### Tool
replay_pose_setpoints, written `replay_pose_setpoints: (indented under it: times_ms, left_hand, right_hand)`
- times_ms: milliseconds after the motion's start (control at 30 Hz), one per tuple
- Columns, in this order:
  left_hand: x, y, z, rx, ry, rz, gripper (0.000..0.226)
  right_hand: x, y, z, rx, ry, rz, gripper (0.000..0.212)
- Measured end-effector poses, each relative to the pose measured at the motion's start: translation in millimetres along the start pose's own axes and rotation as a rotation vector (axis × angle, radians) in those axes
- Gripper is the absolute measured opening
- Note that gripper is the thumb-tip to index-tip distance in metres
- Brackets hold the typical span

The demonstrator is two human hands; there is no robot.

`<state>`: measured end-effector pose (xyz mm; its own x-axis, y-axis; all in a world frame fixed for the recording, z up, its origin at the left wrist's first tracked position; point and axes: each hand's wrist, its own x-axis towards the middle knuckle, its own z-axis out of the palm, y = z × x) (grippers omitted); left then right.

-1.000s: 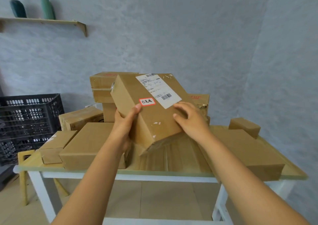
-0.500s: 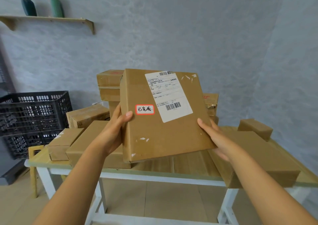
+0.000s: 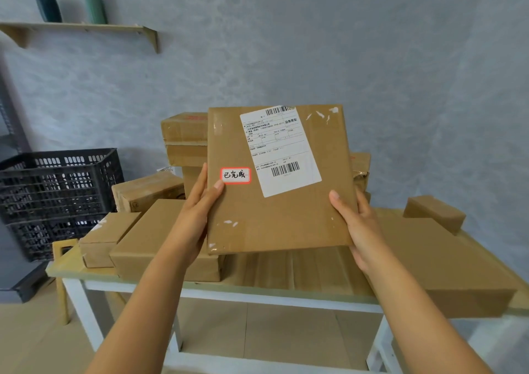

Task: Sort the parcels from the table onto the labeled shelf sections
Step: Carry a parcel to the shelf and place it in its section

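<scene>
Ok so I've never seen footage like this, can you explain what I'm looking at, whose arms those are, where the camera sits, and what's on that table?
No machine here: a person wears a camera on the head, looking forward and down, so the arms are their own. The left hand and right hand hold up a flat cardboard parcel by its side edges, facing the camera. It carries a white shipping label and a small red-framed sticker. Below, a white-legged table holds more brown boxes. A black plastic crate stands at the left.
</scene>
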<state>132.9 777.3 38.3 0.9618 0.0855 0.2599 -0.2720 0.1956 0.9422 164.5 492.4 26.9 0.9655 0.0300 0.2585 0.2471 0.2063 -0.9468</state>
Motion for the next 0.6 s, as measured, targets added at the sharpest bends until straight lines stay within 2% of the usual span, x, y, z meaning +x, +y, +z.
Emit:
replay_pose_setpoints:
  times_ms: [367,533,600]
  left_hand:
    - [10.2,-10.2,18.8,-0.115,0.021,0.011,0.063]
    - [20.4,-19.4,51.6,-0.175,-0.032,0.031,0.060]
    - [26.6,-25.2,67.0,-0.195,-0.072,0.034,0.056]
  right_hand:
    - [2.4,1.0,-18.6,-0.181,0.003,0.047,0.066]
    - [-8.2,-13.5,-42.4,-0.198,0.113,0.027,0.072]
    - [-19.8,-19.5,-53.3,-0.200,0.174,0.015,0.062]
